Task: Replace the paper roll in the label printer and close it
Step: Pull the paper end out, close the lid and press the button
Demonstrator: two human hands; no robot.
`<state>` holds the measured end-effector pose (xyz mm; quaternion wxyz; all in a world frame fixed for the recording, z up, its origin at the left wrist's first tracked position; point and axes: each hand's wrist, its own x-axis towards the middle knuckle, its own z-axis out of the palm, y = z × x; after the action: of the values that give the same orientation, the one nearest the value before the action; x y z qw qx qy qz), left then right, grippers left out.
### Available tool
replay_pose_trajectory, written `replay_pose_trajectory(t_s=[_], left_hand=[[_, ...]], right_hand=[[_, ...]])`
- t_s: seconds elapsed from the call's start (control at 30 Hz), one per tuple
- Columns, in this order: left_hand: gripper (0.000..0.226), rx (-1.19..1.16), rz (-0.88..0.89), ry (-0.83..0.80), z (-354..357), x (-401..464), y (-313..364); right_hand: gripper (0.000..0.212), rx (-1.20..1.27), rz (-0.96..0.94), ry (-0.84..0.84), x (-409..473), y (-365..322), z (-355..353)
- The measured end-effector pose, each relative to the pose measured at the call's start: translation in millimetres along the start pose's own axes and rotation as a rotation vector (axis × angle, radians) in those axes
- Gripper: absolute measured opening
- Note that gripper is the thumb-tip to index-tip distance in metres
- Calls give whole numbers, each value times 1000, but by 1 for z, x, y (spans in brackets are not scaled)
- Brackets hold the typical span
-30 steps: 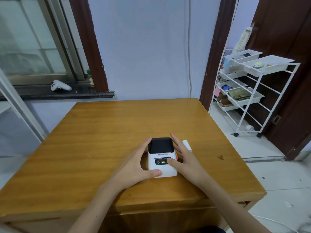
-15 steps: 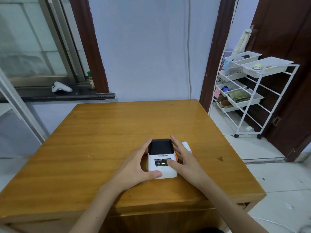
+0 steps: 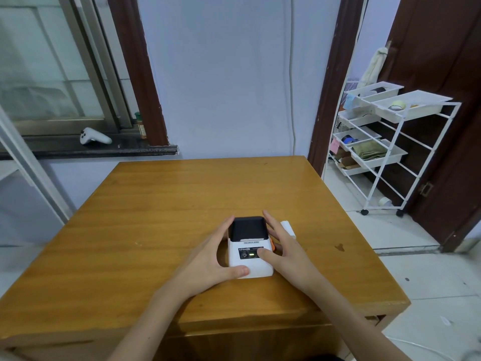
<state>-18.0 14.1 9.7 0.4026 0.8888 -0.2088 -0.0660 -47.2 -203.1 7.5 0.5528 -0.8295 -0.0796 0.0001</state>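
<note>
A small white label printer (image 3: 250, 250) with a black lid and a lit green light sits on the wooden table (image 3: 182, 204), lid down. My left hand (image 3: 208, 259) cups its left side, thumb on the front lower corner. My right hand (image 3: 283, 252) holds the right side, thumb resting on the front panel beside the light. An orange tab shows on the printer's right edge. A white paper roll (image 3: 288, 228) lies on the table just behind my right fingers.
The table's right edge drops to a tiled floor. A white wire rack (image 3: 385, 142) with trays stands in the doorway at right. A white game controller (image 3: 93, 138) lies on the dark window sill at left.
Both hands keep the same hold on the printer. Only the camera view shifts slightly; nothing on the table moved.
</note>
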Motion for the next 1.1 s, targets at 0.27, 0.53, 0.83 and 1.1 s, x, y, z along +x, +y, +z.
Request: replay_pose_trajectory(t_s=[0.27,0.53,0.83,1.1], left_hand=[[113,-9,-1,-6,0,0,1],[112,4,4,-3,0,0,1],[112,1,5,1,-1,0,1],[111,-5,6,0,0,-1,2]], right_hand=[[77,-5,4,0,0,0,0],[77,13,9,-2,0,-1,0],[77,14,10,-6,0,-1,0],[78,68,33,-26,2,-4,0]])
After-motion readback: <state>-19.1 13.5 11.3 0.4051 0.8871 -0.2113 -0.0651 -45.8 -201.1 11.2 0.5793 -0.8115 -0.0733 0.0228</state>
